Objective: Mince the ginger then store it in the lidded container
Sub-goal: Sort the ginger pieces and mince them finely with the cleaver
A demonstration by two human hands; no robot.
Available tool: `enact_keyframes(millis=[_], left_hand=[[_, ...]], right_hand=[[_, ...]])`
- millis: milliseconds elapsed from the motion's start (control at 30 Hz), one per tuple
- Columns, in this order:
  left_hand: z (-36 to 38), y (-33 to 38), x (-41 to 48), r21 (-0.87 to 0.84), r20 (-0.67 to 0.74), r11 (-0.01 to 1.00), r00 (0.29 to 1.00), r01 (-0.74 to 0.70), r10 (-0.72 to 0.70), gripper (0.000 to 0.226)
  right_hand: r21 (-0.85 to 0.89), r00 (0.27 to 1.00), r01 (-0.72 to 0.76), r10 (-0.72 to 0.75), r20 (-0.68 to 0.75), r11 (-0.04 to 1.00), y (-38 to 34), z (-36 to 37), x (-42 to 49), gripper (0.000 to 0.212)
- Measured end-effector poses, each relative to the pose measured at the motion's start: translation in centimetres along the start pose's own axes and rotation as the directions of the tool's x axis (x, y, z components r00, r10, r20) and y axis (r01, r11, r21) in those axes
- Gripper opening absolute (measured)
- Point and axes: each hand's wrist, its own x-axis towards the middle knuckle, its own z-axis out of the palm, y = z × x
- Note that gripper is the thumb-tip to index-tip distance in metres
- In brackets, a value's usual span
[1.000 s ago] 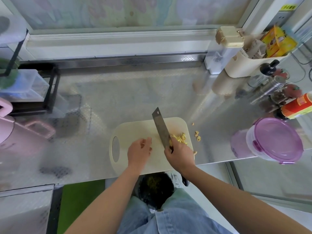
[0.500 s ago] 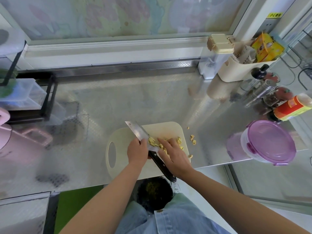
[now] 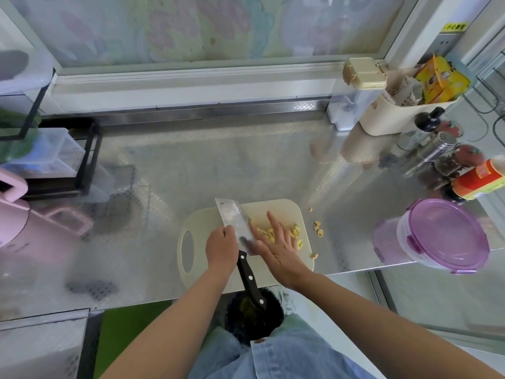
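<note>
A cream cutting board lies at the counter's front edge. Yellow ginger pieces are scattered on its right half. The cleaver lies flat on the board, its black handle pointing back over the counter edge. My left hand grips the cleaver at the base of the blade. My right hand lies flat with straight fingers on the ginger, next to the blade. A round container with a purple clip lid stands shut at the right.
A few ginger bits lie on the steel counter right of the board. Bottles and jars and a cream caddy crowd the back right. A black rack and a pink appliance stand at the left.
The cleaver passed from my right hand to my left and now lies flat. My right hand let go of the handle and spread open over the ginger.
</note>
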Motion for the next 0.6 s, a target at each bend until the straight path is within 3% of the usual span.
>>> enact_keyframes(millis=[67, 200, 300, 400, 533, 600], left_hand=[[-0.1, 0.1, -0.1, -0.015, -0.003, 1.0, 1.0, 0.003, -0.003, 0.037], [-0.5, 0.0, -0.4, -0.03, -0.003, 1.0, 1.0, 0.001, -0.001, 0.035], [-0.9, -0.3, -0.4, -0.059, 0.013, 0.998, 1.0, -0.008, 0.009, 0.036], [-1.2, -0.3, -0.5, -0.097, 0.018, 0.995, 1.0, -0.009, 0.01, 0.033], [-1.8, -0.4, -0.4, -0.1, 0.023, 0.995, 0.999, -0.022, 0.025, 0.032], [-2.0, -0.4, -0.5, -0.112, 0.016, 0.994, 1.0, -0.017, 0.019, 0.033]], right_hand=[[-0.041, 0.999, 0.039, -0.039, 0.01, 0.998, -0.7, 0.3, 0.4, 0.05], [-0.056, 0.994, -0.104, 0.102, -0.036, 0.993, -0.9, 0.2, 0.8, 0.051], [-0.086, 1.0, -0.016, 0.015, -0.014, 0.996, -1.7, 0.2, 0.8, 0.051], [-0.091, 0.989, -0.143, 0.14, -0.039, 0.985, -1.9, 0.3, 1.3, 0.051], [-0.12, 0.999, -0.034, 0.032, -0.02, 0.992, -2.3, 0.6, 1.3, 0.051], [-0.114, 0.991, -0.129, 0.127, -0.032, 0.985, -2.3, 0.6, 1.5, 0.051]])
